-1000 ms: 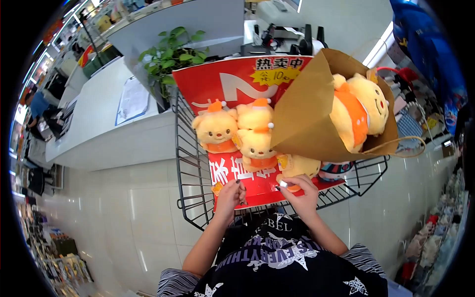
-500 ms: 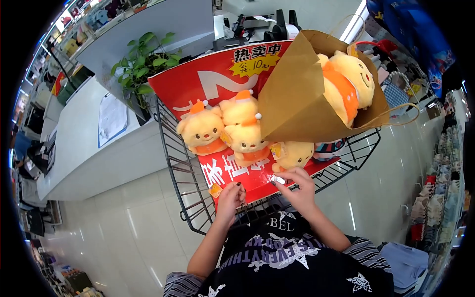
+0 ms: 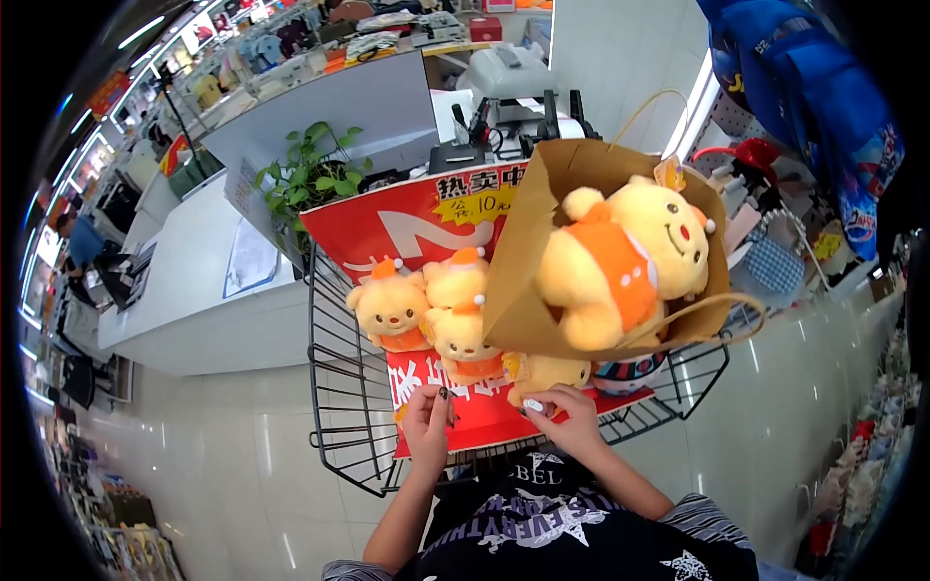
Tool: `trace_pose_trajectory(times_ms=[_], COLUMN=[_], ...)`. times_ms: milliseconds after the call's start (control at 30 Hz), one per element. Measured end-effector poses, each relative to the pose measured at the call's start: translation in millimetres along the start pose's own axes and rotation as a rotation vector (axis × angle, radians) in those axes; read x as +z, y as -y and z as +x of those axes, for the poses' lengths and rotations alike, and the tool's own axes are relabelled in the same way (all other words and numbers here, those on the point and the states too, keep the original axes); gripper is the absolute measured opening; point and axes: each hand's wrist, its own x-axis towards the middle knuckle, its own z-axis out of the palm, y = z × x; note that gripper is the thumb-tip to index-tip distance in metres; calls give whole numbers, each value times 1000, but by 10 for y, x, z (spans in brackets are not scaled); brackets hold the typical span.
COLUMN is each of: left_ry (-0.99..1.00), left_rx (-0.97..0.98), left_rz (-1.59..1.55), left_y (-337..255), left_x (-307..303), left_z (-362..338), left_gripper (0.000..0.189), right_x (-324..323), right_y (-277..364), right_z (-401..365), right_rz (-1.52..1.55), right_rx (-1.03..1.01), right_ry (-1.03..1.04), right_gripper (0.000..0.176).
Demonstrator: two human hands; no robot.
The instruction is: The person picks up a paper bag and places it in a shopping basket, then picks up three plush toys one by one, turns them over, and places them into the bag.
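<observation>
My left hand is closed above the front left of a black wire basket, its fingertips pinched together. Whatever they hold, if anything, is too small to make out. Between the thumb and fingers of my right hand is a small white oval piece. Just beyond the hands, several yellow plush bears in orange sit on a red sign board in the basket. A brown paper bag leans at the right, and a larger plush bear in an orange vest pokes out of it.
Left of the basket runs a white counter bearing a clipboard. A leafy potted plant grows by the grey partition. Blue printed packaging hangs at the upper right, and packed goods line the right side.
The view has tilted up, so the basket, plush bears and my hands appear lower. More of the bear in the paper bag shows. Both hands keep nearly the same closed pose.
</observation>
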Motion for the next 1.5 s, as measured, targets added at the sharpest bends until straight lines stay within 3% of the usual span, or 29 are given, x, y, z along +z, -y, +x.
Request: trace_pose_trajectory(times_ms=[33, 67, 100, 167, 200, 267, 300, 367, 467, 500, 633, 667, 700, 800, 833, 900, 967, 1000, 1033, 1100, 1133, 1233, 1300, 1367, 1433, 1500], left_ry=[-55, -91, -112, -124, -161, -22, -57, 141, 268, 298, 112, 130, 108, 255, 230, 321, 381, 317, 311, 306, 244, 91, 77, -100, -339, -487], left_rx=[152, 314, 332, 1092, 1100, 1157, 1167, 1015, 1034, 1028, 1264, 1205, 1261, 1044, 1143, 590, 699, 728, 712, 841, 896, 931, 968, 1163, 1239, 1121], left_rz=[44, 151, 161, 662, 681, 1042, 1065, 1034, 1072, 1095, 1213, 1303, 1290, 1344, 1225, 1177, 1157, 995, 995, 963, 781, 813, 820, 781, 721, 715], left_y=[-99, -129, -297, -742, -918, -1269, -1432, -1680, -1810, -1822, -1684, -1688, -1594, -1371, -1142, -1126, -1143, -1204, -1142, -1146, -1123, -1566, -2024, -2324, -2593, -2838], left_x=[170, 274, 428, 745, 852, 1028, 1145, 1391, 1783, 1925, 2389, 2487, 2550, 2660, 2684, 2761, 2749, 2720, 2714, 2716, 2700, 2494, 2243, 2008, 1665, 1350], left_z=[11, 31, 93, 209, 206, 217, 216, 222, 390, 452, 1029, 1212, 1453, 1951, 2212, 2240, 2112, 1899, 1976, 2000, 1970, 1541, 971, 656, 326, -191], left_gripper=[10, 23, 23, 34, 34, 48, 48, 54, 54, 49, 52, 54, 58, 92, 94, 91, 86, 58, 58, 23, 5, 6, 7, 7, 7, 9], right_x=[-113, -221, -319, -546, -653, -850, -942, -1041, -1123, -1141, -1063, -1051, -1022, -819, -923, -887, -899, -918, -929, -1051, -1065, -1183, -1038, -1041, -973, -837], right_y=[-71, -148, -245, -482, -608, -839, -890, -1079, -1148, -1136, -1128, -1063, -1000, -1185, -914, -943, -1072, -1127, -1200, -1097, -1137, -954, -1332, -1279, -1345, -1376], right_z=[-8, -19, -40, -79, -116, -149, -158, -177, -60, -17, 138, 163, 150, 96, 9, -81, -215, -215, -201, -124, -99, -4, -28, 4, -9, -29], right_rz=[-11, -22, -22, -55, -48, -31, -32, -22, -50, -79, -108, -91, -59, 69, 41, 129, 198, 223, 239, 299, 168, -26, 117, -77, -6, 144], right_rx=[-9, -20, 1, -24, -24, 9, 44, 114, 42, -7, -330, -402, -366, -483, -513, -505, -380, -411, -258, -242, -240, -285, -175, -186, -175, -141], right_ry=[5, 11, 9, 12, 31, 87, 135, 234, 369, 414, 463, 457, 483, 543, 527, 638, 726, 758, 805, 876, 853, 753, 681, 619, 644, 686], right_gripper=[18, 17, 17, 17, 18, 19, 18, 19, 20, 20, 18, 17, 17, 12, 9, 11, 15, 19, 20, 21, 21, 19, 20, 22, 21, 20])
